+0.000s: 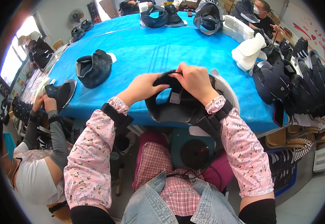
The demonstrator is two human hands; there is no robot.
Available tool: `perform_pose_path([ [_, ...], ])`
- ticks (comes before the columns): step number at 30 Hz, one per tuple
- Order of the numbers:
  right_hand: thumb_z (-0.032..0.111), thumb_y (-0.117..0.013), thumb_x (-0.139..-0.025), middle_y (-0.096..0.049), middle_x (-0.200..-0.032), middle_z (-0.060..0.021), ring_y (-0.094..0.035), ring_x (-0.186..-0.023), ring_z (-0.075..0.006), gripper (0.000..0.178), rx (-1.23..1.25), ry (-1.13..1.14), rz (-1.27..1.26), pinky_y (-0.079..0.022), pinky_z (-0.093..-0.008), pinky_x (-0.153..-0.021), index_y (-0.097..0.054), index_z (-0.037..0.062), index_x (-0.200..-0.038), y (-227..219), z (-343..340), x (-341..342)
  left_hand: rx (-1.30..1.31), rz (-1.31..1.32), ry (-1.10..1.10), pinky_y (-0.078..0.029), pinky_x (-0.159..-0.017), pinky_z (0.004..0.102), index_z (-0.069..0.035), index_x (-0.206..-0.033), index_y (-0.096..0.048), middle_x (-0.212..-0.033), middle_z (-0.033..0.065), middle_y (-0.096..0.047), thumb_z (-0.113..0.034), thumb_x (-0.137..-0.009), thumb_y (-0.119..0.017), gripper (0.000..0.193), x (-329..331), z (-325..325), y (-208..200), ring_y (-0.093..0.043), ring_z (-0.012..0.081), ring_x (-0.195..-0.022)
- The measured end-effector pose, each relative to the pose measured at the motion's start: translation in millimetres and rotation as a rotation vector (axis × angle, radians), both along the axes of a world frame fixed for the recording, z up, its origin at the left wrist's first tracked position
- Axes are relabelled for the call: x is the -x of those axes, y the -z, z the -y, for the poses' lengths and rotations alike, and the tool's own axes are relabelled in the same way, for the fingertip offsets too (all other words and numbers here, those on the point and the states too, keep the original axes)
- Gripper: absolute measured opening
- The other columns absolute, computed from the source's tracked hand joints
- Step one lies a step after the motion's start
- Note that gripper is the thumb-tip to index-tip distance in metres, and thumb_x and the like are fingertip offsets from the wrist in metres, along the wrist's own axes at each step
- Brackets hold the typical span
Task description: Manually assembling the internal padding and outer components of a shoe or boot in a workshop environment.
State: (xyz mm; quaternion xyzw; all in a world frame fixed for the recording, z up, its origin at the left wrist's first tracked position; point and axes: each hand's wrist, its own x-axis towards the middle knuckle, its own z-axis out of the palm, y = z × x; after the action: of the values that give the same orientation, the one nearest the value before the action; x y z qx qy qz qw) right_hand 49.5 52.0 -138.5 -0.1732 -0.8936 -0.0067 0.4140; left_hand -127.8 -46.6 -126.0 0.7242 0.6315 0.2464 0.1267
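Note:
I hold a black cap (185,112) above the near edge of the table, its open underside turned toward me with a pale label inside. Its pale grey brim (228,89) points right, partly hidden by my right wrist. My left hand (144,87) is closed on the cap's left edge, the thumb stretched along the dark band. The fingers of my right hand (196,80) are pinched on the same band at the top, close to the left thumb. What lies under those fingertips is hidden.
A blue sheet (132,48) covers the table. One black cap (94,69) stands ahead left; several stacked caps (274,80) and white moulded forms (248,50) are at the right. A phone (278,112) lies at the right edge. At left a co-worker's hands (45,102) hold another cap.

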Motion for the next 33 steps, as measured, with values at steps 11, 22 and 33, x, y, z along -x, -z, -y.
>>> perform_pose_path([
  [11,0.046,-0.066,-0.079,-0.062,-0.063,-0.0102,-0.063,-0.059,-0.0287,0.043,0.081,0.16,0.213,-0.048,-0.0384,-0.055,-0.056,0.0042,-0.078,-19.5,14.6,-9.3,-0.004,-0.481,-0.182,-0.05,-0.068,0.0441,-0.005,-0.082,-0.066,-0.078,0.0165,-0.065,-0.029,-0.083,-0.062,0.025,-20.7,-29.1,-12.4,-0.063,0.0356,-0.076],
  [22,0.024,-0.067,-0.078,-0.061,-0.068,-0.0104,-0.061,-0.068,-0.0278,0.021,-0.053,0.14,0.276,-0.046,-0.0375,-0.063,-0.057,0.0063,-0.083,-1.1,20.5,-38.4,-0.203,-0.306,-0.095,-0.046,-0.072,0.0455,-0.002,-0.089,-0.063,-0.083,0.0194,-0.063,-0.03,-0.089,-0.055,0.03,-14.5,-29.6,0.0,-0.06,0.0381,-0.082],
  [33,0.021,-0.064,-0.081,-0.062,-0.068,-0.0103,-0.062,-0.06,-0.0278,0.018,-0.006,0.102,0.001,-0.047,-0.0376,-0.054,-0.057,0.006,-0.075,5.7,4.0,-52.4,-0.118,-0.258,-0.049,-0.043,-0.068,0.0473,0.0,-0.085,-0.063,-0.078,0.0225,-0.06,-0.03,-0.09,-0.054,0.032,-8.4,-26.0,-6.1,-0.057,0.0409,-0.077],
])
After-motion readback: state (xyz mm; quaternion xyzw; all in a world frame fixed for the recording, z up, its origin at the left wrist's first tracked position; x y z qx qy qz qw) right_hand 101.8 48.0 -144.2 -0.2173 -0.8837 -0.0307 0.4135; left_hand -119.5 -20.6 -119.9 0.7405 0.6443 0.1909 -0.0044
